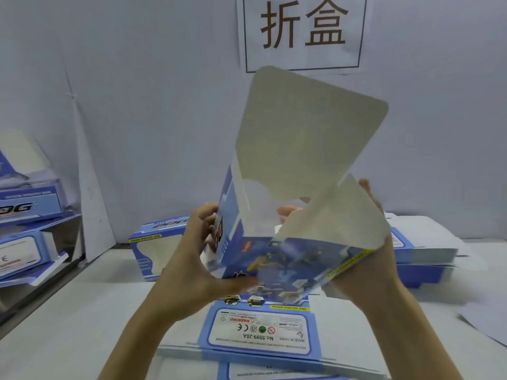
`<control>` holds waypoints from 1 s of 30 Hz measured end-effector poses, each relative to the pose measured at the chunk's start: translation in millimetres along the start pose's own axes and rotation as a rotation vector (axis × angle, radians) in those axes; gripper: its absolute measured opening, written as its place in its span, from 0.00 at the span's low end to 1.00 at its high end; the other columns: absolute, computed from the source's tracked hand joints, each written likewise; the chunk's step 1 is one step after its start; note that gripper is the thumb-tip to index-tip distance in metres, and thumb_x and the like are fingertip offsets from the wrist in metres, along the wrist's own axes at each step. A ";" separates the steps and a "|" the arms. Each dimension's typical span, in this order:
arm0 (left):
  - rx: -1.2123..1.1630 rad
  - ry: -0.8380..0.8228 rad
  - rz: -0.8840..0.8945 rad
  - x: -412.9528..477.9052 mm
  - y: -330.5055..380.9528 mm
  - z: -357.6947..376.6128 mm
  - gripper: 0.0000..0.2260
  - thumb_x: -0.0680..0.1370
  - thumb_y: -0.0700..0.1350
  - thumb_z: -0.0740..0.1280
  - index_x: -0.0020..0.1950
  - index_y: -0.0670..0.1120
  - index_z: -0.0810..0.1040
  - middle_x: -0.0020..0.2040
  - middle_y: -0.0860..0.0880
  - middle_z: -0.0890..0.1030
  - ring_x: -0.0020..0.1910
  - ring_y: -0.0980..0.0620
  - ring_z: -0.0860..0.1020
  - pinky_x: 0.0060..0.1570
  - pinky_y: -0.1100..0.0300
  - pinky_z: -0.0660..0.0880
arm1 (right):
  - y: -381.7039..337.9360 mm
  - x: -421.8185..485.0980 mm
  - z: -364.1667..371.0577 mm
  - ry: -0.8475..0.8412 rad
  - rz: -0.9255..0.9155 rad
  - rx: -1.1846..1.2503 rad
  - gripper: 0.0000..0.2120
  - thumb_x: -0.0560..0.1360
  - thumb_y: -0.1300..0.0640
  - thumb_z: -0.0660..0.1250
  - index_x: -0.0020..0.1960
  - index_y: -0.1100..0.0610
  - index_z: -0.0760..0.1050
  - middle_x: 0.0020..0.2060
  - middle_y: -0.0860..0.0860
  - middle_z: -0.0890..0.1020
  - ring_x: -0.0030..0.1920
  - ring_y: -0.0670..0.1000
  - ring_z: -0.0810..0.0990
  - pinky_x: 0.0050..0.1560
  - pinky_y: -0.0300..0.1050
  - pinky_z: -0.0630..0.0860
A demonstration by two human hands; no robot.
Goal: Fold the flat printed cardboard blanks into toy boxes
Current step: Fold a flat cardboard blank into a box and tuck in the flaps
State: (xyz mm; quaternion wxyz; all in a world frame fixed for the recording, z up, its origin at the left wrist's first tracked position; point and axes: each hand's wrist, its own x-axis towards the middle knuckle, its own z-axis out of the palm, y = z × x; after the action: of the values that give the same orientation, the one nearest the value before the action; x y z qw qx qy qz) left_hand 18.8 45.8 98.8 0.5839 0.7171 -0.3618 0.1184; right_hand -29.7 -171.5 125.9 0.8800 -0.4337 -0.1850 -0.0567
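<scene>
I hold a half-formed blue printed toy box [285,259] in the air above the table, its open end facing up. A large plain flap [307,133] stands upright and a smaller side flap [334,215] leans inward. My left hand [197,256] grips the box's left wall, thumb under its lower edge. My right hand [370,259] cups the right corner from behind, fingertips showing above the side flap. Flat blanks [260,330] lie stacked on the table below the box, label side up.
A folded box [156,248] with a window stands behind my left hand. More folded boxes [27,204] are piled at the left edge. A stack of flat blanks [422,250] sits at the right. A paper sign [301,31] hangs on the back wall.
</scene>
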 end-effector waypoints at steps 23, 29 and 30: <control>0.215 -0.082 0.087 -3.0 -8.3 -13.3 0.40 0.61 0.44 0.80 0.61 0.72 0.63 0.57 0.67 0.74 0.57 0.60 0.77 0.41 0.70 0.78 | -18.2 -6.7 -24.9 0.073 0.269 -0.800 0.13 0.71 0.46 0.71 0.36 0.55 0.83 0.35 0.51 0.85 0.35 0.49 0.84 0.34 0.40 0.78; 0.496 0.159 0.052 3.8 -16.0 -3.2 0.36 0.68 0.53 0.72 0.69 0.69 0.58 0.73 0.54 0.65 0.71 0.52 0.67 0.64 0.57 0.69 | 1.3 2.2 -18.0 0.245 0.259 -1.182 0.15 0.79 0.53 0.63 0.37 0.59 0.72 0.28 0.53 0.79 0.28 0.51 0.79 0.29 0.41 0.74; 0.517 0.204 0.057 6.3 -16.6 -3.0 0.31 0.69 0.55 0.68 0.70 0.65 0.60 0.72 0.52 0.67 0.71 0.51 0.67 0.65 0.57 0.67 | 4.0 1.5 -13.4 0.211 0.331 -1.059 0.13 0.79 0.51 0.63 0.41 0.59 0.75 0.30 0.54 0.82 0.30 0.52 0.83 0.27 0.41 0.77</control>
State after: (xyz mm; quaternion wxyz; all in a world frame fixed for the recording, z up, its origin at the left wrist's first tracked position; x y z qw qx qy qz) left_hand 34.9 47.2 91.0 0.4115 0.8162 -0.2790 0.2945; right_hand -23.6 -179.4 116.1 0.5533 -0.8313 0.0280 -0.0459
